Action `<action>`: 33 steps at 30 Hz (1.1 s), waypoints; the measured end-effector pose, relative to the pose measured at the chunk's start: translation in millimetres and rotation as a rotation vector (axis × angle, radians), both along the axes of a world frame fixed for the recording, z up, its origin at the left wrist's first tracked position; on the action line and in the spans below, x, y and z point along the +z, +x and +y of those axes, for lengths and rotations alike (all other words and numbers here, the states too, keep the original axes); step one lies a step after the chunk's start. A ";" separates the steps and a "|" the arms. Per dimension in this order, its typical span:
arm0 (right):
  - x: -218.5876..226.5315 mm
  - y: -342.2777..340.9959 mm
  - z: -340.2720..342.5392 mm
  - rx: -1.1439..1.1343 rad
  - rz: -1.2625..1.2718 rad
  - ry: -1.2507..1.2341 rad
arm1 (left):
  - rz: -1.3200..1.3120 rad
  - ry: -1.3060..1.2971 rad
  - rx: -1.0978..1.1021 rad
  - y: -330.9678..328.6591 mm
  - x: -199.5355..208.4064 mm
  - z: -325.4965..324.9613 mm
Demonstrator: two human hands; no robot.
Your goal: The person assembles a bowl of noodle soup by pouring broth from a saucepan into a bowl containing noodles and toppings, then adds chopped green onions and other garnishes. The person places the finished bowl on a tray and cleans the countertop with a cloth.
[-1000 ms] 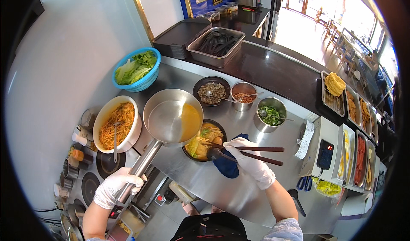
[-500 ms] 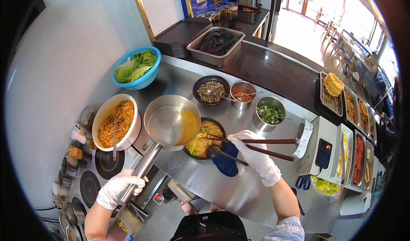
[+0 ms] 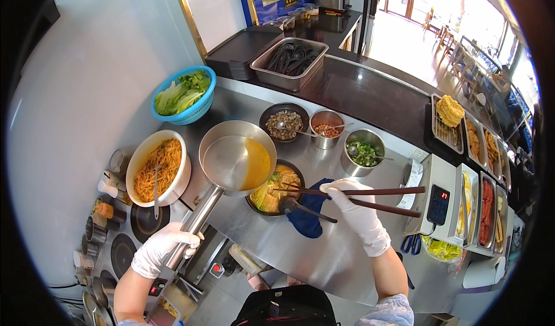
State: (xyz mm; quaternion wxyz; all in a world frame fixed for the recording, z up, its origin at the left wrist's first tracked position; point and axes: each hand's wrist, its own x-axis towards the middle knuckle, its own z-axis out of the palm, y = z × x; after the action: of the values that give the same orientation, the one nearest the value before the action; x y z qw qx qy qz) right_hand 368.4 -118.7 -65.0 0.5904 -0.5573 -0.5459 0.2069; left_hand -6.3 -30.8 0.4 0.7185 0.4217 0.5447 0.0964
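Note:
My left hand (image 3: 166,249), in a white glove, is closed round the long handle of a steel saucepan (image 3: 218,159). The saucepan has a thin orange-yellow liquid along its right side and hangs just left of a black bowl (image 3: 302,180), covering part of its edge. Noodles in broth with some green leaf (image 3: 274,194) fill the bowl. My gloved right hand (image 3: 357,213) grips a pair of long dark chopsticks (image 3: 384,191), their tips over the noodles. Beneath that hand, a dark blue cloth or mitt (image 3: 307,225) lies against the bowl's black handle (image 3: 315,211).
Around the steel counter stand a white tub of shredded orange food (image 3: 184,178), a blue lettuce basket (image 3: 193,113), a dish of chopped bits (image 3: 265,121), a steel pot of nuts (image 3: 325,143) and one of chopped greens (image 3: 357,169). Cooktop burners (image 3: 149,222) lie left; a warmer with trays (image 3: 416,225) stands right.
The saucepan has shifted slightly right and up in my left hand, and its liquid sits differently. My right hand has moved right, drawing the chopsticks with it.

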 end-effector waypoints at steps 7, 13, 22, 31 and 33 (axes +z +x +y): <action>2.2 14.1 -21.4 -0.117 0.160 -0.064 | 0.052 0.076 -0.014 8.0 -2.9 -3.5; -8.2 18.8 -26.4 -0.150 0.353 0.046 | 0.140 0.039 -0.045 6.4 -10.9 -4.4; -12.2 3.1 -19.2 -0.047 0.238 0.060 | 0.386 0.198 -0.140 4.2 -22.7 -9.7; -34.8 -28.3 44.3 0.149 0.200 0.065 | 0.502 0.313 -0.205 15.4 -22.0 -8.8; -39.7 -29.3 51.2 0.167 0.165 0.028 | 0.516 0.344 -0.220 17.4 -23.1 -7.0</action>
State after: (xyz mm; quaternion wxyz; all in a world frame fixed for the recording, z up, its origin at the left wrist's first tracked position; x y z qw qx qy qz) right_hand 339.1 -67.5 -104.7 0.6219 -0.4826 -0.5429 0.2927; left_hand 11.2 -37.8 -22.7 0.4812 0.6038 0.6356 -0.0010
